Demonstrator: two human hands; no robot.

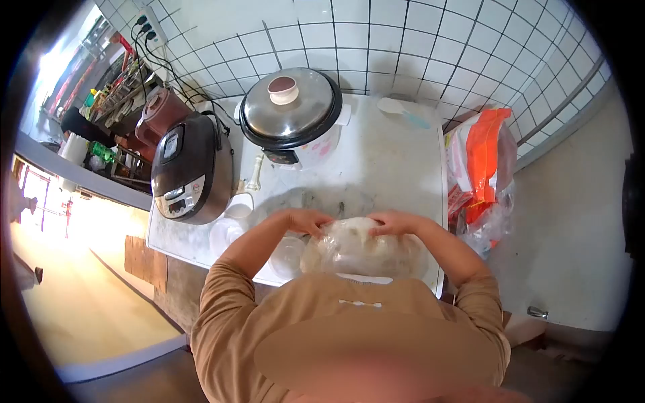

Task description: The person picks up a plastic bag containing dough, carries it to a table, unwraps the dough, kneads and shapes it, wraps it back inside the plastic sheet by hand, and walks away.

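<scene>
A clear plastic bag with something whitish in it lies at the table's front edge, close against my body. My left hand grips its upper left side, the fingertips pressed into the plastic. On the upper right side, my right hand holds the same bag with curled fingers. What is inside cannot be made out through the crinkled plastic. Left of the bag is a translucent round container, near my left forearm. A white cup and another pale container stand beyond that forearm.
A black rice cooker and a steel-lidded cooker stand on the white table. A white spoon-like utensil lies at the back. An orange-and-clear bag hangs by the right edge. Cords run to a wall socket.
</scene>
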